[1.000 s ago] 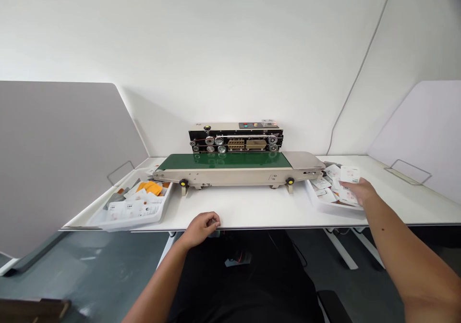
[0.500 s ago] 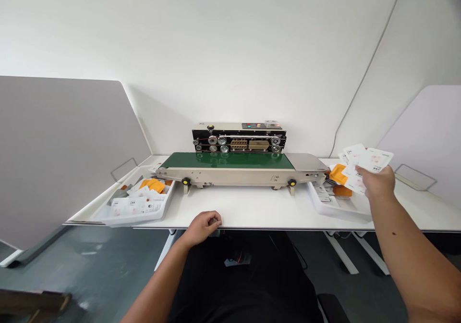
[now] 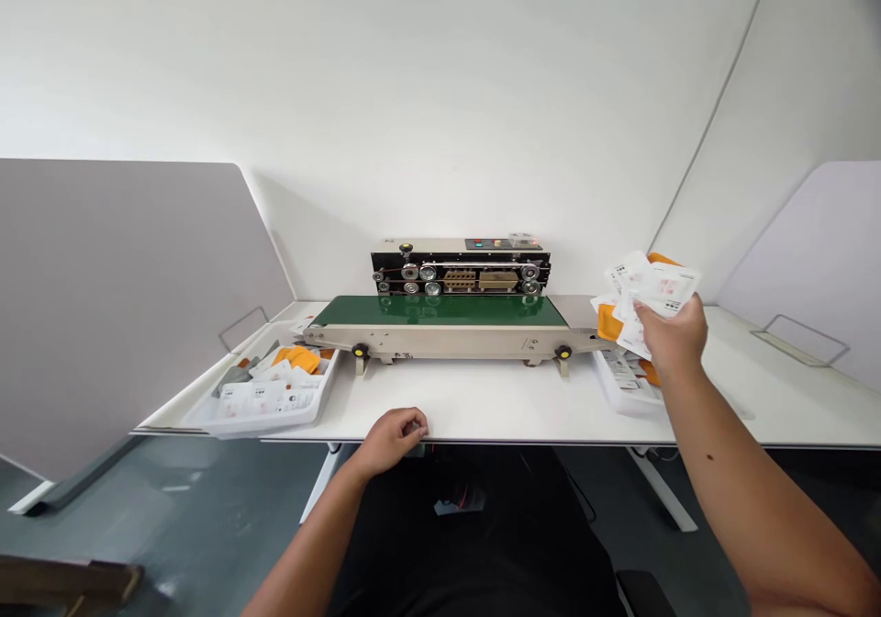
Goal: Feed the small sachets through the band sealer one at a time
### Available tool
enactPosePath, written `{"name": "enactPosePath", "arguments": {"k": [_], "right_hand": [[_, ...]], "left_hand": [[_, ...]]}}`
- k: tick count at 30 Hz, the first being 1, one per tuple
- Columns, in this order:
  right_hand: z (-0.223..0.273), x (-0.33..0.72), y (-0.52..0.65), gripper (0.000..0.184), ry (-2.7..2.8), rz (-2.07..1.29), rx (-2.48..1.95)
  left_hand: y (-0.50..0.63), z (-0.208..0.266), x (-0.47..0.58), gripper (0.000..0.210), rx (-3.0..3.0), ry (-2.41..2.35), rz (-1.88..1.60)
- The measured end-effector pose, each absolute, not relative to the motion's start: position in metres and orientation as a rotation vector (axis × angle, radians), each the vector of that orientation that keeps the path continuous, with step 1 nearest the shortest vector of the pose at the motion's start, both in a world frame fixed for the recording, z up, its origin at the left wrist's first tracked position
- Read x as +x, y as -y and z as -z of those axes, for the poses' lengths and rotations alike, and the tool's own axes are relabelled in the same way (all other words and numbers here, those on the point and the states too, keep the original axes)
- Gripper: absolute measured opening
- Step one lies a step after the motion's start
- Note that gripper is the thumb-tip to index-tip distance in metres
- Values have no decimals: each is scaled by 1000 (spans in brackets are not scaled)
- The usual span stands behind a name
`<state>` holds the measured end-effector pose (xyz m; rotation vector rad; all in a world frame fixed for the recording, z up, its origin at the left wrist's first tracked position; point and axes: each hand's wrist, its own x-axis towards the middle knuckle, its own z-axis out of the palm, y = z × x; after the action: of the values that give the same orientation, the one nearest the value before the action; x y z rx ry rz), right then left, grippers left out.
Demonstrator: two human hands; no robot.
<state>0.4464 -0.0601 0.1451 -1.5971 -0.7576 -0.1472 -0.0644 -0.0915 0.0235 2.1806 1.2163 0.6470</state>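
Observation:
My right hand (image 3: 674,337) is closed on a fanned bunch of flat packets (image 3: 664,288), mostly white with printing, some orange. It holds them above the right tray (image 3: 628,403), next to the right end of the sealing machine. Part of that tray and its packets is hidden behind my hand and forearm. My left hand (image 3: 394,440) rests on the table's front edge with its fingers curled in and nothing visible in them. Between the hands, further back, stands a band sealer with a green conveyor belt (image 3: 440,310).
A white tray (image 3: 317,406) full of white and orange packets stands left of the machine. The sealer's head (image 3: 461,273), with its rollers, backs onto the wall. Grey partitions (image 3: 138,305) flank the white table (image 3: 454,397).
My right hand has moved left with the packets, from over the right tray's far side toward the machine's end. My left hand stays at the table edge. The view shifts slightly.

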Motion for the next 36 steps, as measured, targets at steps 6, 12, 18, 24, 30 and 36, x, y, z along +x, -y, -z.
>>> {"name": "enactPosePath", "arguments": {"k": [6, 12, 18, 24, 30, 36], "right_hand": [[-139, 396, 62, 67, 794, -194, -1082], [-95, 317, 77, 51, 1276, -274, -1273], [-36, 224, 85, 36, 2261, 68, -1122], [6, 173, 73, 49, 2436, 162, -1131], [6, 161, 73, 55, 2421, 116, -1127], [17, 163, 69, 62, 2378, 95, -1161]], "left_hand": [[89, -22, -64, 19, 2177, -1214, -644], [90, -19, -65, 19, 2171, -1215, -636], [84, -7, -69, 59, 2192, -1249, -816], [74, 1, -75, 88, 2311, -1189, -902], [68, 5, -68, 58, 2412, -1221, -742], [69, 17, -66, 33, 2378, -1263, -994]]}}
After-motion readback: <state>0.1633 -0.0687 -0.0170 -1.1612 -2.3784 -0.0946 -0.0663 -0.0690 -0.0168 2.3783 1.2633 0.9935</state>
